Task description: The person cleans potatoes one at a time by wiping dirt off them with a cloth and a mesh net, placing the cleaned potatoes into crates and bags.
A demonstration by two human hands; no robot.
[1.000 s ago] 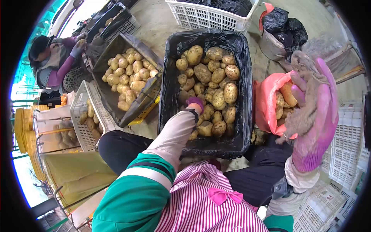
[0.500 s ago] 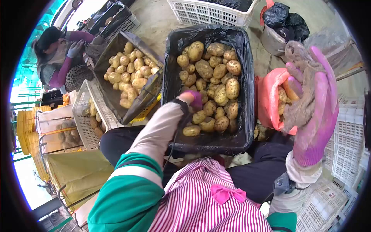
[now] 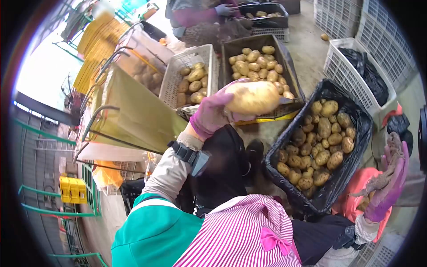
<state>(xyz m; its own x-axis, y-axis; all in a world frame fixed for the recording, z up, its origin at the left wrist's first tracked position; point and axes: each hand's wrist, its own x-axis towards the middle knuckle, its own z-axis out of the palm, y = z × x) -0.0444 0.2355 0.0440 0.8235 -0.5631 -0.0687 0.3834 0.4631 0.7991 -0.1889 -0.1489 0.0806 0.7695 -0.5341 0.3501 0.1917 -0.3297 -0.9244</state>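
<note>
My left hand (image 3: 211,112), in a pink-purple glove, is closed around a large pale potato (image 3: 252,98). It holds the potato up in front of a grey-lined crate (image 3: 293,75) of cleaner-looking potatoes. At the right, my gloved right hand (image 3: 388,196) holds a muddy grey-brown cloth (image 3: 376,182), its fingers stretched upward behind the cloth. The red-pink bag (image 3: 351,200) beside that hand has a potato partly showing. Between the two hands stands a crate lined with black plastic (image 3: 362,142), with several soil-marked potatoes in it.
A white crate (image 3: 212,58) of potatoes stands left of the grey-lined one. Yellowish fabric (image 3: 133,107) hangs on a metal frame at left. Another person's gloved hand (image 3: 227,9) is at the top. A white basket (image 3: 387,75) and stacked crates (image 3: 336,18) stand upper right.
The view has swung left. My left hand has come out of the black-lined crate and now holds a large potato up at the left. My right hand still holds the cloth near the bag.
</note>
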